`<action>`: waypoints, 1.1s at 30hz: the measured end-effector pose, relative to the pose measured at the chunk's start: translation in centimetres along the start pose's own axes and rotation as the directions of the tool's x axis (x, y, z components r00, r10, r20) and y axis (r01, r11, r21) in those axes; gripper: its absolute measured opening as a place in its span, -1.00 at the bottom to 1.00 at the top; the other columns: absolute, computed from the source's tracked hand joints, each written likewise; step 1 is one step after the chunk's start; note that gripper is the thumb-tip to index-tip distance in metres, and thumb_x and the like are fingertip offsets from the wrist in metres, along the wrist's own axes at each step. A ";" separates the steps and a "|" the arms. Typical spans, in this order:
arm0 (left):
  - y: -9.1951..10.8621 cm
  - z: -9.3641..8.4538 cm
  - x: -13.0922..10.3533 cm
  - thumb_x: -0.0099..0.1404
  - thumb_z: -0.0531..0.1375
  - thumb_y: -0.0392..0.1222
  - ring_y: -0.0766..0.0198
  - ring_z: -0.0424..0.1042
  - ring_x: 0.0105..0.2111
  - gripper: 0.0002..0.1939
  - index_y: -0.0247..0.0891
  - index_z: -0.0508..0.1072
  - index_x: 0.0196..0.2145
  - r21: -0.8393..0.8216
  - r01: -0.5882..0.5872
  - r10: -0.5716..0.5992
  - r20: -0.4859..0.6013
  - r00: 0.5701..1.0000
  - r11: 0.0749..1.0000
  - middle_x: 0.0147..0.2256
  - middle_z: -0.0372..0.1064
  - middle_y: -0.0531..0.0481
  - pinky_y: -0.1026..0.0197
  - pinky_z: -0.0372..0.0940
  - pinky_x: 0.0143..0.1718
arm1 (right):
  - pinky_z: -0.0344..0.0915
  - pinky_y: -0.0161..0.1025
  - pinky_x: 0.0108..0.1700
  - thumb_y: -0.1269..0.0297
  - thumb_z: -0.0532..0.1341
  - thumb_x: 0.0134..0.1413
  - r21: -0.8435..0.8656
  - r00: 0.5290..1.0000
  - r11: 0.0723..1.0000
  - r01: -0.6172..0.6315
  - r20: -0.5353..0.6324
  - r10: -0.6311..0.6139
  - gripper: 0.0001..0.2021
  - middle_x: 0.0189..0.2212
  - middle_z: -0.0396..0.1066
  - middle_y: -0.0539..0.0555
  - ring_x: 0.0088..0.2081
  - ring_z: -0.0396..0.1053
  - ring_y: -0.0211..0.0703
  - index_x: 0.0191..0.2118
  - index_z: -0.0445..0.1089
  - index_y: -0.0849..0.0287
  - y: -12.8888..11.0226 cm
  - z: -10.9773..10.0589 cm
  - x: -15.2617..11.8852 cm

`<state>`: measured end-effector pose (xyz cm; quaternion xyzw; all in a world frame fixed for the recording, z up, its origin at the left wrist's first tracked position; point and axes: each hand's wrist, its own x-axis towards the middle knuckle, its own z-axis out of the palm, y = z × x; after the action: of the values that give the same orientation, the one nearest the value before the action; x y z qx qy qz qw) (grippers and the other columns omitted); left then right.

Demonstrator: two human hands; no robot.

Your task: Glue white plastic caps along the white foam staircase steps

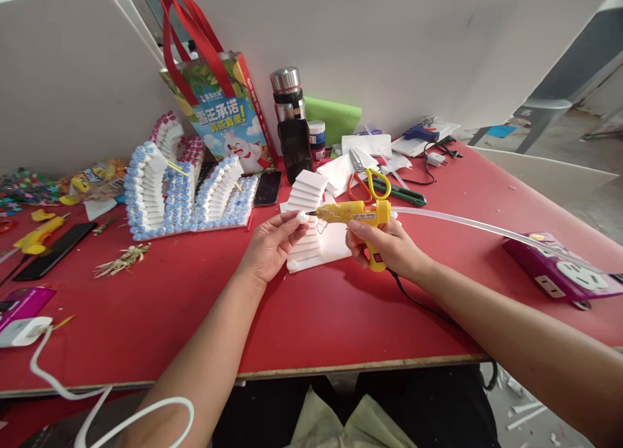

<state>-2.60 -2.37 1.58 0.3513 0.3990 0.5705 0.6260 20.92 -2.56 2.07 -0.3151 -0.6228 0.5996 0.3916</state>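
Note:
My right hand (384, 240) is wrapped round the handle of a yellow hot glue gun (345, 212), a long clear glue stick (452, 222) trailing out of its back. The nozzle points left and meets a small white ball-like piece (302, 217), which my left hand (275, 243) pinches between thumb and fingertips. Behind and below the gun stands a white stepped foam model (309, 188) on a flat white base (335, 247). A white blob (293, 265) sits at the base's near left corner. The gun hides part of the model.
Blue-and-white stepped models (195, 198) stand at left near a shopping bag (228, 110). Behind the work are a thermos (287, 91), a propped black phone (294, 149), scissors (370, 178) and a green cutter (406, 193). A purple power strip (559, 273) lies at right; another glue gun (39, 235) lies far left.

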 end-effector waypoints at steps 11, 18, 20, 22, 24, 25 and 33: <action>-0.1 -0.1 0.0 0.06 0.48 -0.29 0.28 0.61 -0.26 -0.76 -0.31 0.65 -0.27 -0.010 0.007 -0.007 0.004 1.000 1.000 -0.28 0.62 -0.09 0.31 0.47 -0.09 | 0.14 -0.25 -0.55 -0.04 0.16 0.31 -0.011 1.000 1.000 0.008 0.019 -0.008 -0.57 -0.60 0.31 -0.03 -0.65 0.26 -0.28 -0.48 0.34 0.17 0.0 0.0 0.1; 0.0 -0.1 -0.1 0.07 0.47 -0.29 0.31 0.60 -0.28 -0.75 -0.33 0.65 -0.25 -0.013 -0.001 0.001 0.016 1.000 1.000 -0.26 0.63 -0.11 0.33 0.46 -0.10 | 0.14 -0.26 -0.55 -0.02 0.15 0.32 -0.025 1.000 1.000 0.003 -0.002 -0.003 -0.56 -0.62 0.29 -0.04 -0.66 0.26 -0.29 -0.50 0.33 0.18 0.0 -0.1 0.1; 0.0 -0.1 0.0 0.07 0.47 -0.29 0.33 0.59 -0.30 -0.75 -0.33 0.65 -0.25 -0.019 -0.005 0.005 0.018 1.000 1.000 -0.26 0.63 -0.10 0.35 0.46 -0.12 | 0.14 -0.26 -0.55 -0.02 0.15 0.32 -0.025 1.000 1.000 0.008 0.002 -0.008 -0.56 -0.63 0.29 -0.04 -0.66 0.26 -0.29 -0.50 0.32 0.18 0.0 -0.1 0.1; 0.0 -0.1 0.0 0.06 0.47 -0.30 0.33 0.59 -0.31 -0.75 -0.33 0.65 -0.26 -0.019 -0.007 0.008 0.008 1.000 1.000 -0.27 0.63 -0.09 0.35 0.46 -0.12 | 0.14 -0.25 -0.54 -0.03 0.16 0.32 -0.019 1.000 1.000 0.012 0.010 -0.012 -0.56 -0.62 0.29 -0.03 -0.65 0.26 -0.29 -0.50 0.32 0.18 0.1 -0.2 0.1; 0.0 -0.1 0.0 0.05 0.48 -0.30 0.33 0.59 -0.30 -0.76 -0.32 0.65 -0.27 -0.017 -0.007 0.007 -0.002 1.000 1.000 -0.28 0.62 -0.08 0.34 0.46 -0.12 | 0.14 -0.26 -0.55 -0.03 0.16 0.31 -0.010 1.000 1.000 0.011 0.016 -0.011 -0.56 -0.61 0.30 -0.03 -0.64 0.27 -0.29 -0.50 0.33 0.19 0.1 -0.2 0.1; 0.0 -0.1 0.1 0.05 0.48 -0.30 0.33 0.59 -0.30 -0.76 -0.32 0.65 -0.27 -0.017 -0.006 0.006 -0.001 1.000 1.000 -0.29 0.62 -0.08 0.34 0.46 -0.12 | 0.14 -0.26 -0.55 -0.03 0.17 0.31 -0.007 1.000 1.000 0.010 0.017 -0.010 -0.56 -0.60 0.31 -0.03 -0.64 0.27 -0.29 -0.50 0.33 0.19 0.2 -0.2 0.1; -0.1 -0.2 0.1 0.08 0.47 -0.30 0.35 0.59 -0.29 -0.79 -0.30 0.66 -0.27 -0.032 -0.013 0.014 0.039 0.999 0.999 -0.29 0.63 -0.06 0.40 0.46 -0.14 | 0.12 -0.28 -0.56 -0.02 0.18 0.30 -0.013 1.000 1.000 0.006 0.016 -0.006 -0.53 -0.63 0.27 -0.04 -0.66 0.26 -0.31 -0.54 0.28 0.19 0.2 -0.2 0.1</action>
<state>-2.69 -2.27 1.40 0.3549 0.3752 0.5741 0.6354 21.00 -2.34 1.87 -0.3111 -0.6309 0.5966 0.3864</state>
